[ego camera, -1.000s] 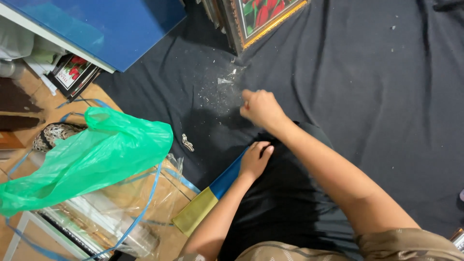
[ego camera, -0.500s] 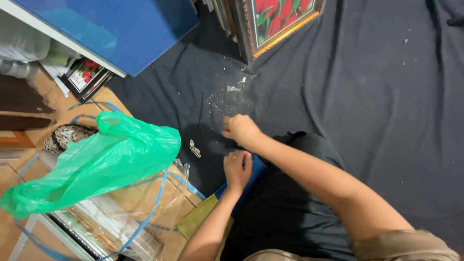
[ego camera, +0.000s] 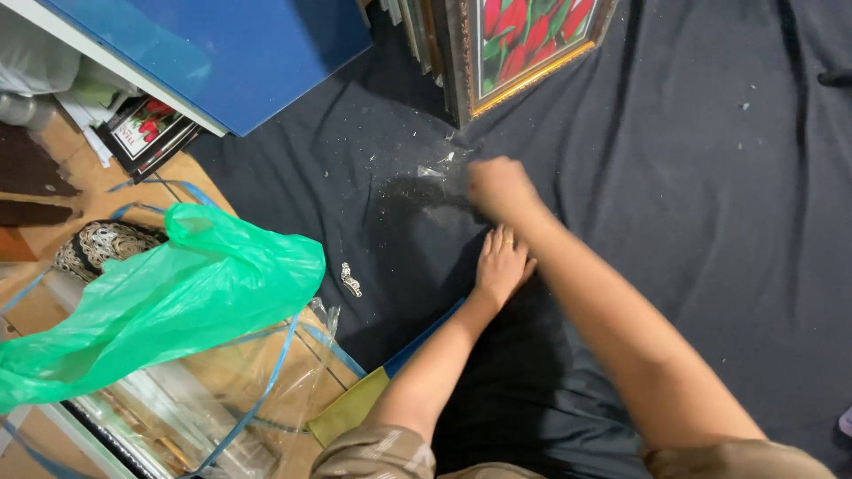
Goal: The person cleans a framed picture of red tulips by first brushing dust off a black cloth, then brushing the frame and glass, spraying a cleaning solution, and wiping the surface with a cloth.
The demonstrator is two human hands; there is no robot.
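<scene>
A dark cloth [ego camera: 692, 204] covers most of the floor, spreading from the upper middle out to the right edge and down under the person's arms. At the cloth's far edge a blue board [ego camera: 240, 49] slants across the upper left corner, and beside it a framed picture of red tulips [ego camera: 524, 44] leans upright with other frames stacked behind it. Off the cloth's left edge, a green plastic bag [ego camera: 169, 302] lies crumpled over clear plastic wrapping [ego camera: 222, 417] crossed by blue strapping [ego camera: 266, 390] on the wooden floor [ego camera: 35, 310]. A yellow-green pad [ego camera: 351, 410] pokes out at the cloth's near left edge.

The left hand [ego camera: 499, 266] lies flat, palm down and fingers spread, pressing on the cloth and holding nothing. The right hand [ego camera: 499, 188] is just beyond it, blurred, fingers curled in loosely; whether it pinches anything cannot be told. It sits right at a patch of pale glass-like crumbs and dust [ego camera: 426, 182] scattered on the cloth below the tulip picture's corner. A small silvery metal piece [ego camera: 351, 280] lies on the cloth, near its left edge.
</scene>
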